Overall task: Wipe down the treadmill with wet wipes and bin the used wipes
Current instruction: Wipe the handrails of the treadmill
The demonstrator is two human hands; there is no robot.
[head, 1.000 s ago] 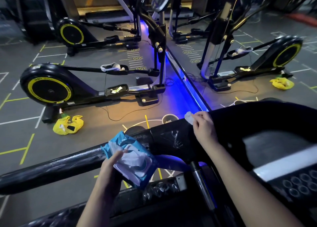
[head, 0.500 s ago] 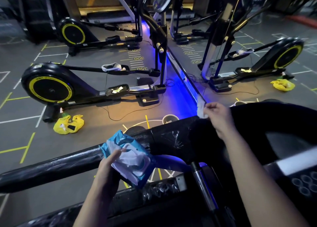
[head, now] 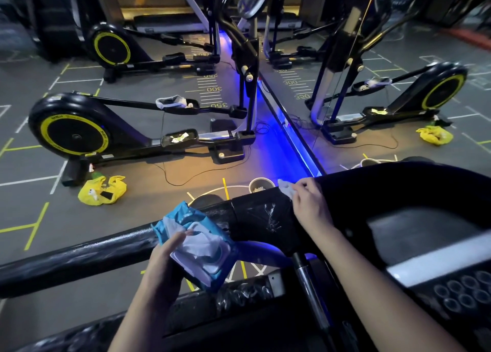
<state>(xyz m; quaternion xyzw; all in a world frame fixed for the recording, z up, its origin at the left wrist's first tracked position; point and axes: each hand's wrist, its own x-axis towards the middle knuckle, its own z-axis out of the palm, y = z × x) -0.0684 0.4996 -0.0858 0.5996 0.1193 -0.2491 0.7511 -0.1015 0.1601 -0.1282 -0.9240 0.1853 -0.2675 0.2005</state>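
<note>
treadmill rail (head: 255, 214), right grip (head: 310, 205) pinching wipe (head: 285, 190) on it, left grip (head: 162, 261) clutching wipes pack (head: 210, 256); bin (head: 261, 184), yellow bag (head: 102, 191) beyond

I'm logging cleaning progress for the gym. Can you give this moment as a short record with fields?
left hand: holds the blue wipe pack, white tissue showing at its opening
right hand: grips a white wipe against the treadmill frame
floor container: round, just beyond the frame
stage: wiping; wipe not yet binned
</note>
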